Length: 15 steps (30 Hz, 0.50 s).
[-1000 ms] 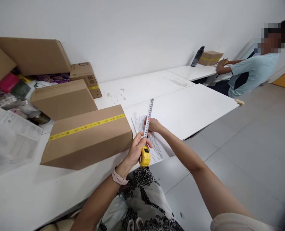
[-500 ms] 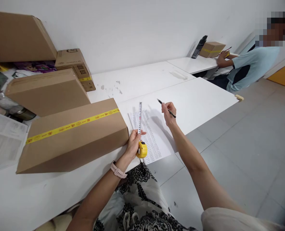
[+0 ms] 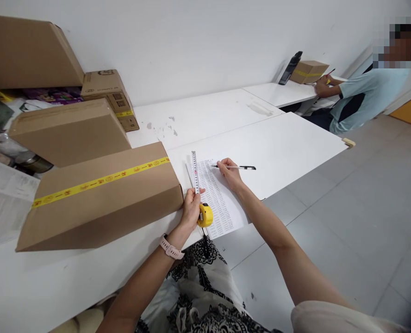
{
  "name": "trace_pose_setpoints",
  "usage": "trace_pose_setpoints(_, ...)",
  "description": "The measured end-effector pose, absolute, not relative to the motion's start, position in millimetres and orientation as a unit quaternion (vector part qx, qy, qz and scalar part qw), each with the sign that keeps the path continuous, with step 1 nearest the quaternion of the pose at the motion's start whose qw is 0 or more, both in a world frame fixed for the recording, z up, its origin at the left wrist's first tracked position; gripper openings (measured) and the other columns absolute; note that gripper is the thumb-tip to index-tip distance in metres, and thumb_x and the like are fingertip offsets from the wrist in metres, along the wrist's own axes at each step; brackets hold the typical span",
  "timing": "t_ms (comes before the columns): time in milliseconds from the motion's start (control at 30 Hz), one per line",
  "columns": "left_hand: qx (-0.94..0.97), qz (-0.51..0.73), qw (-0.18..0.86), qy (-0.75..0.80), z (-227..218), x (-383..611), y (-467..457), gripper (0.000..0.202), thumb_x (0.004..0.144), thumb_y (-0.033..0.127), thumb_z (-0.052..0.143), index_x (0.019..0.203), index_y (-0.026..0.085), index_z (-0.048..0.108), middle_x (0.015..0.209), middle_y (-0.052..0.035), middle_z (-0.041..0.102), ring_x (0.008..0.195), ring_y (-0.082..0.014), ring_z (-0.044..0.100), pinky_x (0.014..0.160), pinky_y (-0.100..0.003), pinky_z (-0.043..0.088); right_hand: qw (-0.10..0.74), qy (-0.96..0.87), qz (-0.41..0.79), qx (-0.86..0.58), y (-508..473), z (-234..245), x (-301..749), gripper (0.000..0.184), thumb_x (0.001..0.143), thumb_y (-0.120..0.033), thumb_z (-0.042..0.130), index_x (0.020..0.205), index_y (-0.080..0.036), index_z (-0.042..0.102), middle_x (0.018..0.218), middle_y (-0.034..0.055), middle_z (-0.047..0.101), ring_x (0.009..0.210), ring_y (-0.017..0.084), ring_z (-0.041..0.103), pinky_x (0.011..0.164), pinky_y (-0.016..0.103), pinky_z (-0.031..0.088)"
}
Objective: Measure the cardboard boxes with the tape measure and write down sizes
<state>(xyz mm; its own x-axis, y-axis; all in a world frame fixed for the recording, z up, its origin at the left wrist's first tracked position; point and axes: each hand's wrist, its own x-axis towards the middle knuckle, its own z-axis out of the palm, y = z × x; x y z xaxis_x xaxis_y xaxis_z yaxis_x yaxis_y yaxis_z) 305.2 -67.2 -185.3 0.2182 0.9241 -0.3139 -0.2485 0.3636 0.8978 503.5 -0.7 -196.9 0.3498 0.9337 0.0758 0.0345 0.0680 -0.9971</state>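
The yellow tape measure (image 3: 206,215) sits against the left hand (image 3: 190,210), fingers pinching its extended blade (image 3: 196,173); the right hand's (image 3: 230,175) fingers pinch a pen (image 3: 246,167) over the printed sheet (image 3: 222,218) on the bench (image 3: 282,143).

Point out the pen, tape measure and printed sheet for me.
Pen (image 3: 246,167), head view: on its exposed rear barrel.
Tape measure (image 3: 207,215), head view: on its yellow case.
Printed sheet (image 3: 218,203), head view: amid its printed rows.

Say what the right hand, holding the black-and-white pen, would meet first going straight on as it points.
Moving leftward across the white printed paper sheet, the right hand would probably first meet the pale metal blade of the yellow tape measure, though depth is unclear.
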Motion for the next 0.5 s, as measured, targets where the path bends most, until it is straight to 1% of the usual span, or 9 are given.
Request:
trace_pose_setpoints(100, 0.382, 0.440, 0.663, 0.471, -185.6, 306.1, -67.3, 0.011, 0.086, 0.027, 0.064, 0.092, 0.019, 0.059, 0.110, -0.0066, 0.068, 0.071, -0.0089, 0.057, 0.064, -0.021, 0.045, 0.594, -0.435, 0.406, -0.542, -1.7, -196.3, 500.6, 0.039, 0.079, -0.056, 0.073, 0.084, -0.021, 0.057, 0.073, 0.0010, 0.068, 0.068, 0.014, 0.063, 0.070, 0.028, 0.051)
trace_pose_setpoints(133, 0.384, 0.440, 0.661, 0.471, -185.7, 306.5, -67.4, 0.009, 0.086, 0.026, 0.063, 0.092, 0.019, 0.060, 0.109, -0.0067, 0.068, 0.073, -0.0094, 0.058, 0.065, -0.021, 0.045, 0.595, -0.430, 0.416, -0.536, -1.8, -196.4, 500.1, 0.040, 0.077, -0.056, 0.075, 0.084, -0.021, 0.057, 0.076, 0.0029, 0.071, 0.070, 0.015, 0.065, 0.072, 0.029, 0.053)
trace_pose_setpoints(167, 0.385, 0.440, 0.661, 0.471, -185.7, 306.9, -67.4, 0.008, 0.087, 0.025, 0.061, 0.093, 0.019, 0.061, 0.108, -0.0065, 0.068, 0.075, -0.0100, 0.059, 0.066, -0.021, 0.046, 0.595, -0.423, 0.425, -0.535, -1.9, -196.8, 500.0, 0.041, 0.074, -0.055, 0.077, 0.083, -0.022, 0.055, 0.075, 0.0032, 0.072, 0.068, 0.015, 0.065, 0.069, 0.030, 0.053)
trace_pose_setpoints(233, 0.385, 0.441, 0.659, 0.471, -185.4, 307.2, -67.6, 0.008, 0.086, 0.024, 0.062, 0.093, 0.019, 0.062, 0.105, -0.0057, 0.068, 0.078, -0.0110, 0.060, 0.067, -0.022, 0.046, 0.591, -0.413, 0.429, -0.544, -2.0, -197.9, 500.8, 0.045, 0.070, -0.055, 0.081, 0.080, -0.023, 0.051, 0.065, 0.0003, 0.068, 0.056, 0.014, 0.061, 0.057, 0.028, 0.050)
trace_pose_setpoints(300, 0.382, 0.443, 0.661, 0.470, -184.9, 307.0, -67.8, 0.010, 0.084, 0.025, 0.064, 0.092, 0.020, 0.063, 0.103, -0.0052, 0.068, 0.077, -0.0113, 0.060, 0.067, -0.022, 0.047, 0.590, -0.417, 0.407, -0.559, -2.3, -198.8, 502.4, 0.046, 0.070, -0.054, 0.081, 0.073, -0.024, 0.046, 0.054, -0.0036, 0.060, 0.046, 0.012, 0.051, 0.048, 0.026, 0.042)
trace_pose_setpoints(333, 0.382, 0.443, 0.662, 0.469, -184.8, 306.7, -67.9, 0.010, 0.084, 0.026, 0.065, 0.092, 0.020, 0.063, 0.103, -0.0051, 0.068, 0.076, -0.0112, 0.059, 0.066, -0.021, 0.047, 0.593, -0.423, 0.383, -0.567, -2.5, -198.9, 503.2, 0.047, 0.070, -0.052, 0.081, 0.070, -0.024, 0.044, 0.051, -0.0050, 0.055, 0.044, 0.010, 0.047, 0.046, 0.025, 0.038)
trace_pose_setpoints(400, 0.385, 0.441, 0.663, 0.467, -185.3, 306.2, -68.0, 0.012, 0.083, 0.026, 0.066, 0.093, 0.020, 0.063, 0.103, -0.0052, 0.068, 0.075, -0.0108, 0.059, 0.065, -0.021, 0.046, 0.607, -0.436, 0.329, -0.577, -3.0, -198.3, 504.4, 0.047, 0.070, -0.048, 0.082, 0.064, -0.023, 0.042, 0.050, -0.0063, 0.049, 0.046, 0.009, 0.041, 0.047, 0.025, 0.034)
trace_pose_setpoints(433, 0.387, 0.440, 0.663, 0.466, -185.9, 306.0, -67.8, 0.012, 0.083, 0.027, 0.065, 0.093, 0.020, 0.063, 0.103, -0.0051, 0.068, 0.074, -0.0108, 0.059, 0.065, -0.021, 0.046, 0.610, -0.441, 0.315, -0.579, -3.3, -197.7, 504.8, 0.046, 0.070, -0.046, 0.081, 0.064, -0.023, 0.042, 0.051, -0.0066, 0.048, 0.047, 0.009, 0.041, 0.048, 0.025, 0.035)
trace_pose_setpoints(500, 0.390, 0.438, 0.663, 0.466, -188.2, 306.1, -67.2, 0.012, 0.084, 0.027, 0.065, 0.094, 0.020, 0.063, 0.103, -0.0049, 0.068, 0.076, -0.0112, 0.059, 0.066, -0.022, 0.046, 0.604, -0.443, 0.324, -0.579, -3.7, -196.6, 504.7, 0.040, 0.072, -0.044, 0.080, 0.071, -0.024, 0.045, 0.054, -0.0066, 0.052, 0.049, 0.010, 0.043, 0.051, 0.026, 0.037)
